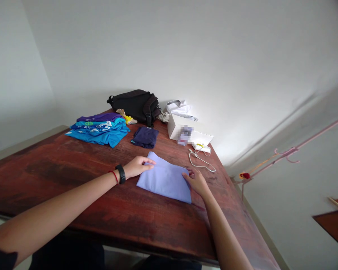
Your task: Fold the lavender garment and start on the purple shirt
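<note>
**Both hands on the folded lavender cloth**

Your left hand [138,166] lies on the left edge of the folded lavender cloth [165,180], fingers loosely curled with the tips touching the fabric near its far corner; I cannot tell whether they pinch it. A black band and a red string sit on that wrist. Your right hand [196,180] rests flat at the cloth's right edge, fingers spread and pressing down. The cloth lies on the wooden table [73,187], towards its right side, near you.

Farther back on the left is a pile of blue and purple shirts [100,130], and just beside it a folded dark navy garment [145,137]. A black bag [135,105] stands at the far edge against the wall. To its right is a white box [186,132], with a white cable [199,159] coiled just beyond your right hand
</note>
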`<state>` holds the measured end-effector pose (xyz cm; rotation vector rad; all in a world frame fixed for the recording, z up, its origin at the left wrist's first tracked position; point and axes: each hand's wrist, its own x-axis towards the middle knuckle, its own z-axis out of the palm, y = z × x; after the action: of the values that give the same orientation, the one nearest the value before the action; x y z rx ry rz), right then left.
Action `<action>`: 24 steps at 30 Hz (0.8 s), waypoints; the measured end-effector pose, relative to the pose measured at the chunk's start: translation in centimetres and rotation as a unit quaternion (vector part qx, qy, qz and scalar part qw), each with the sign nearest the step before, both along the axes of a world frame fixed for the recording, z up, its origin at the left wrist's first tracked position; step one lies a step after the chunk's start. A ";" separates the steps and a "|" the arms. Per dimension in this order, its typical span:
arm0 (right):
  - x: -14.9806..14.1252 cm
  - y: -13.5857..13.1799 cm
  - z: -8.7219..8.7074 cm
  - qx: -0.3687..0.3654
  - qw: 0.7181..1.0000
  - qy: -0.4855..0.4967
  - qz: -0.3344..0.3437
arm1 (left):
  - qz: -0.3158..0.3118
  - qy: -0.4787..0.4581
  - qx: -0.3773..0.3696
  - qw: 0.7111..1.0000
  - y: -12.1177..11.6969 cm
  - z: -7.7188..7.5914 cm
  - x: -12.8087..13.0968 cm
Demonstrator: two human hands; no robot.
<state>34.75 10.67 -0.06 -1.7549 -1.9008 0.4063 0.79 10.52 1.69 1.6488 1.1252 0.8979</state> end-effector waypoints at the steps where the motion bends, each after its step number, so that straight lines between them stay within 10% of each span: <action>1: -0.1 0.0 -0.1 0.011 1.000 0.004 0.004 | 0.005 0.008 0.011 1.000 0.2 0.0 -0.3; 13: -1.1 0.3 -0.3 0.109 0.991 0.063 0.047 | -0.064 0.132 0.150 0.978 0.4 -0.4 -1.1; 24: -7.9 2.8 5.3 -0.022 0.932 0.120 0.342 | -0.221 0.183 0.257 0.923 -1.6 2.6 -1.0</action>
<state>26.83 13.50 5.26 -0.9508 -2.2781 0.8695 -0.22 8.88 4.34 2.4619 0.7188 0.6280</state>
